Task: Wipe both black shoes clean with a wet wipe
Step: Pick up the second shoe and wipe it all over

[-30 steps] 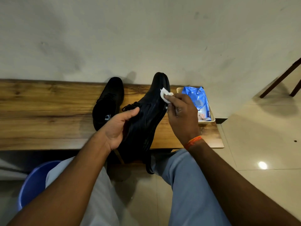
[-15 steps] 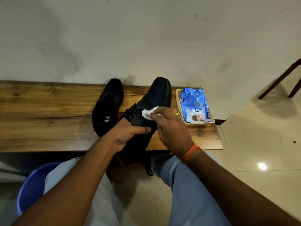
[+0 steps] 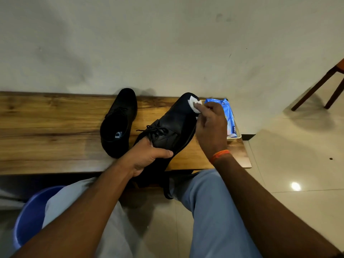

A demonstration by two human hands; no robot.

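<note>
Wooden bench (image 3: 55, 127) was set against a scuffed pale wall (image 3: 167, 43). Laced shoe (image 3: 173, 123) was gripped at the heel by left hand (image 3: 147, 157); white wipe (image 3: 194, 105) was pinched on its toe by right hand (image 3: 210, 127). Second shoe (image 3: 119, 123), insole marked "D", was left on the bench.

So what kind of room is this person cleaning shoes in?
Probably a room in a home or hostel, hard to say which. There is a long wooden bench against a plain wall, shiny floor tiles, and a blue bucket underneath.
</note>
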